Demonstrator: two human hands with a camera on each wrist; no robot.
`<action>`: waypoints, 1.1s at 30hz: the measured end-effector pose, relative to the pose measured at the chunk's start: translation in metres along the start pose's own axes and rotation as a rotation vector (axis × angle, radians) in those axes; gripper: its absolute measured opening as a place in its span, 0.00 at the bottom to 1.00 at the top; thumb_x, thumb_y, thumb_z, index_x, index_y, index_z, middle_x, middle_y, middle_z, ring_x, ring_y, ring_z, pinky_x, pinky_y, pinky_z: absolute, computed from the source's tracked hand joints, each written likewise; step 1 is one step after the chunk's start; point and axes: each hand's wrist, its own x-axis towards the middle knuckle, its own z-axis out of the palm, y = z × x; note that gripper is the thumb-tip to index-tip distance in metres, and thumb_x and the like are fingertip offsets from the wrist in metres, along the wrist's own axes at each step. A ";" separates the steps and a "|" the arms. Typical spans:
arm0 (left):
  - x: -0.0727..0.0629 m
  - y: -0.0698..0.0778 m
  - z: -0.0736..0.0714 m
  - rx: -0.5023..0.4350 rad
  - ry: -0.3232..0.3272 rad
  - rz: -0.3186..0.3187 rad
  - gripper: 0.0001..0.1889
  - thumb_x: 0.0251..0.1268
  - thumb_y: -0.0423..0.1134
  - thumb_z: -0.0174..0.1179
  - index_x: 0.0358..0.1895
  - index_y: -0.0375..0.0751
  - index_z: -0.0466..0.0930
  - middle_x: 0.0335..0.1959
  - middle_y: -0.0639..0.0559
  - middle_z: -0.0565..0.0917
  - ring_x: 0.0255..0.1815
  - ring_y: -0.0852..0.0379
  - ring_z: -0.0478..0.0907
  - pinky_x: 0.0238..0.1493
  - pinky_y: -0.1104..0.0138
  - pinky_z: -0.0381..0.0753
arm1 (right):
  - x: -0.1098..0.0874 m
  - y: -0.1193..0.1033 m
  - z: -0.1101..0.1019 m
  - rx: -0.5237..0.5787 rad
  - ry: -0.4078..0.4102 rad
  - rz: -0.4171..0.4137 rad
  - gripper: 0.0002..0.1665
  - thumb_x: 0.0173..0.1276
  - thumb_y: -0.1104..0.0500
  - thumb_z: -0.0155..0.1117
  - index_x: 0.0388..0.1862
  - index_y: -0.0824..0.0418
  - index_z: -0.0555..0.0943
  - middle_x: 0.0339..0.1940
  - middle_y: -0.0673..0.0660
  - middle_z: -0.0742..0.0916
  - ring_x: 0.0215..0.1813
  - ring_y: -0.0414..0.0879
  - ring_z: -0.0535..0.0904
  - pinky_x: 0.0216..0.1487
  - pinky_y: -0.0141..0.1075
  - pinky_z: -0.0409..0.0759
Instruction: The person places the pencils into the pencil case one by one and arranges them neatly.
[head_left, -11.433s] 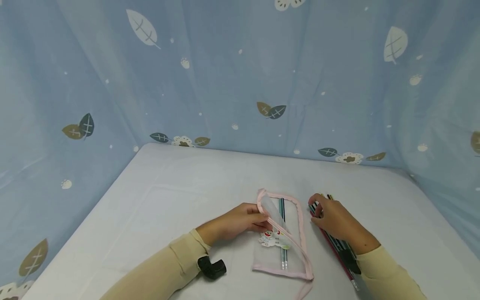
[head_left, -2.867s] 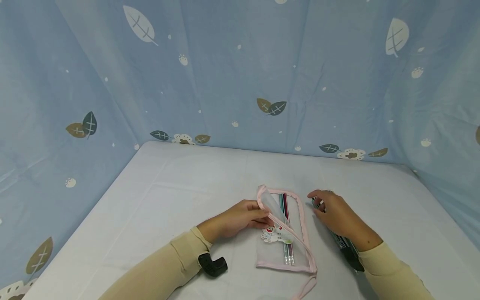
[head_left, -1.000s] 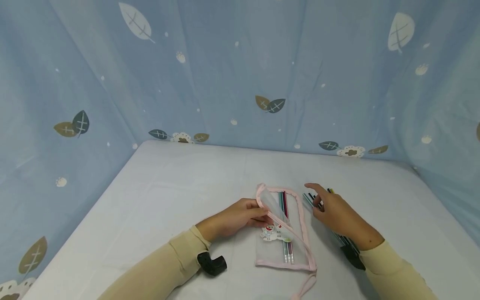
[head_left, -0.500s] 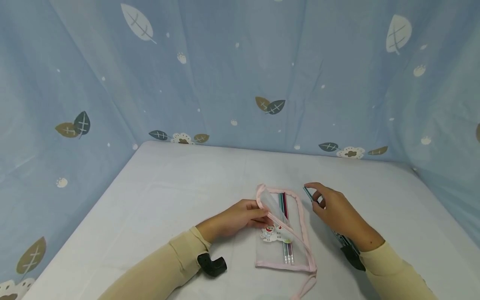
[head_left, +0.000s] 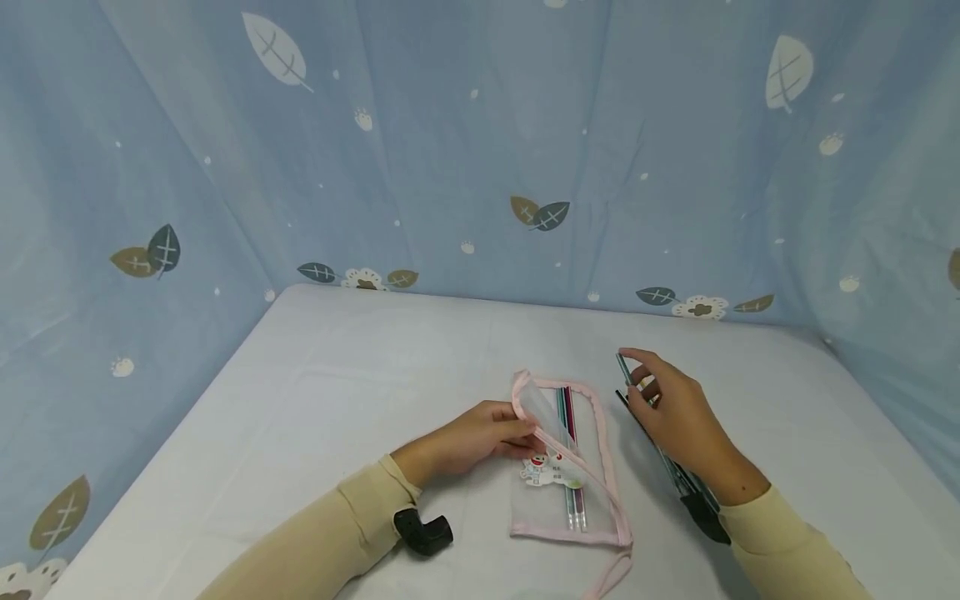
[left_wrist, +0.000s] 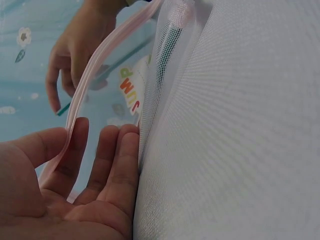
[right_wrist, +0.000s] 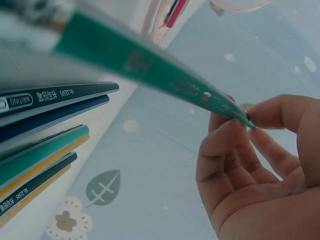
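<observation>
My left hand (head_left: 480, 437) pinches the pink-trimmed edge of a clear mesh pencil pouch (head_left: 542, 515) between thumb and fingers, holding its mouth apart. Through the mesh show green, dark and red pencils (head_left: 567, 417), lying lengthwise. To the right of the pouch, my right hand (head_left: 678, 408) pinches a green pencil (right_wrist: 135, 65) near one end, with thumb and fingertips. That pencil slants above several other pencils (right_wrist: 55, 100) in dark green, blue, green and yellow. In the head view the right hand and wrist partly hide this pile.
A black wrist mount (head_left: 423, 533) sits below the left sleeve. The pouch's pink strap (head_left: 611, 575) trails toward the front. White cloth covers the table (head_left: 375, 367), and a blue patterned curtain (head_left: 420, 150) stands around its back and sides.
A red pencil that lay by the pile is now in the pouch. The right hand has since picked a green pencil from the pile and raised it. The left hand keeps its hold.
</observation>
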 end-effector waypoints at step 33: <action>0.000 0.000 0.000 0.009 -0.003 0.000 0.15 0.77 0.33 0.52 0.54 0.21 0.75 0.48 0.30 0.85 0.48 0.55 0.85 0.61 0.58 0.84 | 0.000 0.000 0.000 0.381 0.194 -0.009 0.34 0.75 0.72 0.49 0.78 0.56 0.61 0.46 0.60 0.79 0.33 0.35 0.83 0.30 0.25 0.83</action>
